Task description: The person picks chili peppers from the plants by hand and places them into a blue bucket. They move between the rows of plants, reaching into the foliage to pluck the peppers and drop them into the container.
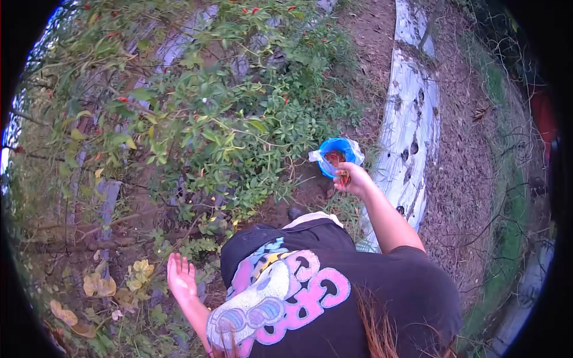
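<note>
Peppers (344, 178) are pinched by the right hand (356, 179) at the blue bucket (338, 144)'s near rim; the left hand (182, 278) is held spread, well apart.

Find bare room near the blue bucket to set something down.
Open, littered soil runs between the pale sheeting and the green strip. Another open patch lies beyond the blue bucket, between sheeting and pepper plants. Left of the bucket, those plants crowd in.
</note>
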